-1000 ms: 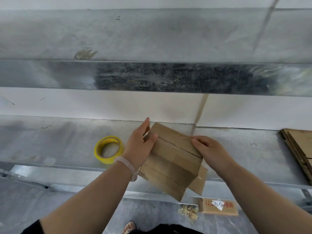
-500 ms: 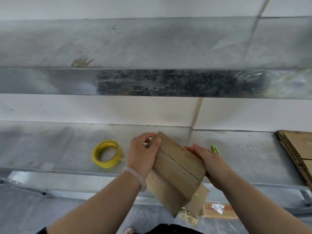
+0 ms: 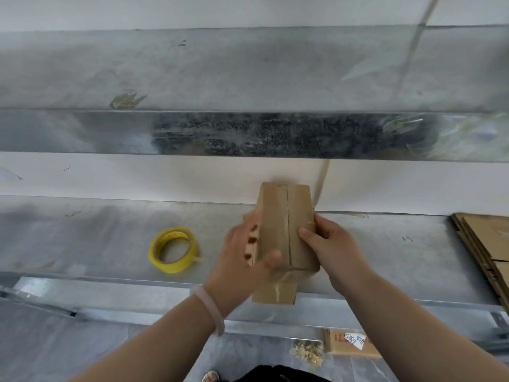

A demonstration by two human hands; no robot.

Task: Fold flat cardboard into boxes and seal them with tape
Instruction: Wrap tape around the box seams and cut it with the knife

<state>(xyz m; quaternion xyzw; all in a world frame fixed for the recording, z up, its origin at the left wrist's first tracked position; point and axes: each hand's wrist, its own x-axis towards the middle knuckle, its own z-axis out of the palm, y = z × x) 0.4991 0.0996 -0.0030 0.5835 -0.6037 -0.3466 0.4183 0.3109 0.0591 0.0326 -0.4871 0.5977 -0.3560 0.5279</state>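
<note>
A small brown cardboard box [image 3: 286, 224] is held up over the front edge of the metal shelf [image 3: 96, 244], its seamed face towards me, the seam running lengthwise. My left hand [image 3: 242, 260] grips its left side with the thumb across the near corner. My right hand [image 3: 327, 249] grips the right side, thumb on the front face. A loose flap with clear tape hangs below the box. A yellow tape roll [image 3: 174, 249] lies on the shelf to the left of my hands.
Flat cardboard sheets [image 3: 487, 249] are stacked at the shelf's right end. A second metal shelf [image 3: 248, 78] runs above, against a white wall. On the floor below lie a labelled cardboard piece [image 3: 349, 343] and some scraps [image 3: 305, 352].
The box has turned from a slanted lie to nearly upright, seam towards me, and has risen a little. Both hands shifted round it; the left thumb now crosses the near corner.
</note>
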